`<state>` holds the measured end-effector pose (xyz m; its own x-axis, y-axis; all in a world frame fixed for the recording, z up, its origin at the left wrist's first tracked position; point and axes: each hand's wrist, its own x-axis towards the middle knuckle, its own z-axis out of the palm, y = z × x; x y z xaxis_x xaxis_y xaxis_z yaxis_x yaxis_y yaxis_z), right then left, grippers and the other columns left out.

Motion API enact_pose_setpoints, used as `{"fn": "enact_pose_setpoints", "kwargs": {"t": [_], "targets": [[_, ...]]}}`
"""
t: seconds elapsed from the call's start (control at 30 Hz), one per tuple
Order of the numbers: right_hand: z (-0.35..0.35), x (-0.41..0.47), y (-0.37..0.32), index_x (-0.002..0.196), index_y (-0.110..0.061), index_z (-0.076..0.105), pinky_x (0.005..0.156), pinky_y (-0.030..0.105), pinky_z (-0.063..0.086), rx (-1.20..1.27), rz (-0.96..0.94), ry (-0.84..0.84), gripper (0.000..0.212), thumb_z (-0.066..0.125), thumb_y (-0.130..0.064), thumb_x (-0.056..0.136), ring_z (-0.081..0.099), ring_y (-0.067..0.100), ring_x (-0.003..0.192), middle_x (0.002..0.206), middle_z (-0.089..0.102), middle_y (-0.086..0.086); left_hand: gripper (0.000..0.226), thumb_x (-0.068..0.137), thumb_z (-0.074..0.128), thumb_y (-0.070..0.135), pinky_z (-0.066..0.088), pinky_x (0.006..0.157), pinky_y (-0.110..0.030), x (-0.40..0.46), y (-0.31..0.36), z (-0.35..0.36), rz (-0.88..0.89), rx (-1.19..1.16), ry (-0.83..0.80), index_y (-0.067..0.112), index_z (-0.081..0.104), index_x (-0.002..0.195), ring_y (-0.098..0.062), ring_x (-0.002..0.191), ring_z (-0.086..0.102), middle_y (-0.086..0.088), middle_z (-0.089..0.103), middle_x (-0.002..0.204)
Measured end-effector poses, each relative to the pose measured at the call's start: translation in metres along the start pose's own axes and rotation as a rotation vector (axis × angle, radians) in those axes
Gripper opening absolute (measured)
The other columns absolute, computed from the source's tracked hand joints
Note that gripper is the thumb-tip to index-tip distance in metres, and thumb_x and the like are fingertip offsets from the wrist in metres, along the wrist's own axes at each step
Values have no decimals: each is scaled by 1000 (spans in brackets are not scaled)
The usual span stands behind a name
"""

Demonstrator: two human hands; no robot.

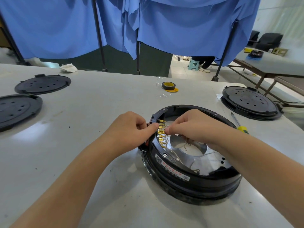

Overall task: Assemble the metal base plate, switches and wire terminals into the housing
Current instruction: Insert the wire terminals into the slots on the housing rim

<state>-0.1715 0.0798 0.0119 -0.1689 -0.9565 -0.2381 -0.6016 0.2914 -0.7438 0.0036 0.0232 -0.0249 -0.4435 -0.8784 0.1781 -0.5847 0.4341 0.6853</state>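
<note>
A round black housing (189,180) lies on the white table, open side up. Inside it sits a shiny metal base plate (197,155) with a round hole. A row of several brass wire terminals (162,137) lines the housing's left inner wall, beside a black switch block (153,118) on the rim. My left hand (131,129) grips the rim and switch block from outside, thumb against the terminals. My right hand (189,127) reaches in from the right and pinches one terminal in the row. Thin white wires run across the plate.
Two black round covers (42,83) (18,109) lie at the left, another stack of covers (250,102) at the right. A yellow-handled screwdriver (239,125) lies beside the housing. A tape roll (168,86) sits behind it. Blue curtains on poles hang at the table's far edge.
</note>
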Motion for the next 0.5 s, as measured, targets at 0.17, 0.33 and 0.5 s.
{"fn": "enact_pose_setpoints", "kwargs": {"t": [0.17,0.33,0.5], "targets": [[-2,6,-5,84,-6,70,48,24,32,-12,110,-88,24,77,-28,77,38,17,57,64,46,6,53,86,63,44,29,39,-12,1,0,0,17,26,17,13,50,45,-7,36,34,8,34,33],[-3,11,-6,80,-11,62,41,19,31,36,163,-152,18,75,-22,79,36,10,46,54,41,-1,53,87,61,46,28,43,-19,0,1,1,45,74,40,6,54,52,-8,40,36,-1,42,42],[-6,13,-8,75,-12,58,42,19,32,9,162,-168,19,74,-20,80,38,9,43,53,42,-1,53,88,60,45,33,48,-24,-1,3,2,48,81,48,2,53,56,-13,45,40,-18,58,56]]}}
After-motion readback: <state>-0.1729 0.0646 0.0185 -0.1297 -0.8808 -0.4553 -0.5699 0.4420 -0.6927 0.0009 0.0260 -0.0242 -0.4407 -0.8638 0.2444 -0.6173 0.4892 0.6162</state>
